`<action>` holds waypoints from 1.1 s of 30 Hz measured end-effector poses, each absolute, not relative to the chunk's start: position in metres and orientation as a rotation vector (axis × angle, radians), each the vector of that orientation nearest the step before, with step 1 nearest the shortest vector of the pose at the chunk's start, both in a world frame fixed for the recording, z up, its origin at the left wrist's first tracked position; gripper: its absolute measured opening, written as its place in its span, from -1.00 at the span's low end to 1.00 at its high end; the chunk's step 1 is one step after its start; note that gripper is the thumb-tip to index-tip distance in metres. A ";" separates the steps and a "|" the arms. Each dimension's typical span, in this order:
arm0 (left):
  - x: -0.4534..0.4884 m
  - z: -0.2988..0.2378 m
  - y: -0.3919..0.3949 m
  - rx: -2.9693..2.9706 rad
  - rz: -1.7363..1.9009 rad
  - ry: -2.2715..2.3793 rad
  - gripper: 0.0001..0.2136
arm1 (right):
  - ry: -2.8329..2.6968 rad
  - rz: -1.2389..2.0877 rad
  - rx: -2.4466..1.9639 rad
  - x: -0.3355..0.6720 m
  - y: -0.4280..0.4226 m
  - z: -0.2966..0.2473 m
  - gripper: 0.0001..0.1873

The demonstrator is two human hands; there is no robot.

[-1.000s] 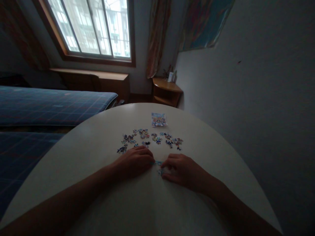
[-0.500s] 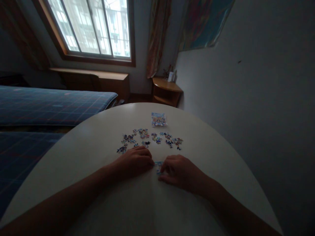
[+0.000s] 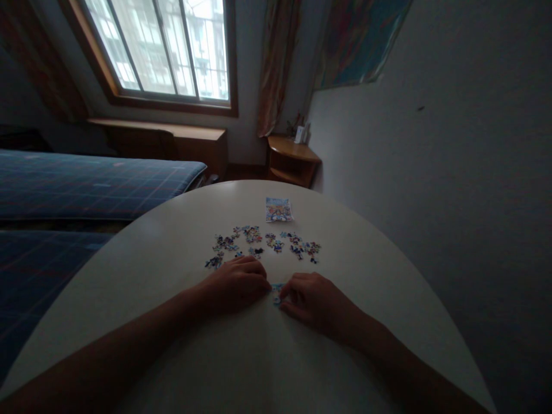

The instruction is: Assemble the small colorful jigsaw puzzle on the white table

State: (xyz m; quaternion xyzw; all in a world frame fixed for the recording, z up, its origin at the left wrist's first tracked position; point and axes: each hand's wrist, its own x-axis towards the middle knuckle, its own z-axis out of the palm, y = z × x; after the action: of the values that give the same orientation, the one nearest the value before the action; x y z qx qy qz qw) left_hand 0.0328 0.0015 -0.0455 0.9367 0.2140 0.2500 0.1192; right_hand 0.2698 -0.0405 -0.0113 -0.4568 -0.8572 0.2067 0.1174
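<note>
Both my hands rest on a round white table [image 3: 172,241], close together. My left hand [image 3: 235,284] lies curled with its fingertips against a small light-blue cluster of joined puzzle pieces [image 3: 276,289]. My right hand [image 3: 313,299] is curled too, its fingertips pinching the same cluster from the right. Beyond the hands, several loose colourful puzzle pieces [image 3: 263,242] are scattered in a band across the table. A small reference picture card [image 3: 278,209] lies farther back.
A bed with a blue checked cover [image 3: 86,184] runs along the left. A window [image 3: 164,46], a wooden bench [image 3: 181,141] and a corner shelf [image 3: 291,158] stand at the back. A plain wall [image 3: 431,172] is close on the right.
My right hand has shifted slightly left toward my left hand, closing over the blue cluster so less of it shows. The left hand has barely moved.
</note>
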 end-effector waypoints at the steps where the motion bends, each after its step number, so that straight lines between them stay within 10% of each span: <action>1: 0.033 -0.045 0.002 2.736 0.731 0.623 -0.89 | -2.503 0.613 -1.341 0.269 -0.040 -0.011 -0.89; 33: 0.034 -0.043 0.004 2.743 0.722 0.532 -0.86 | -2.507 0.468 -1.340 0.268 -0.035 -0.018 -0.88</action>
State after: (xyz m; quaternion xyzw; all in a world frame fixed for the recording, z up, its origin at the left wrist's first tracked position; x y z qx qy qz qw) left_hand 0.0344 0.0036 -0.0426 0.9427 0.1829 0.2481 0.1275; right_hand 0.2676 -0.0346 -0.0182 -0.4611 -0.8629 0.1611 0.1298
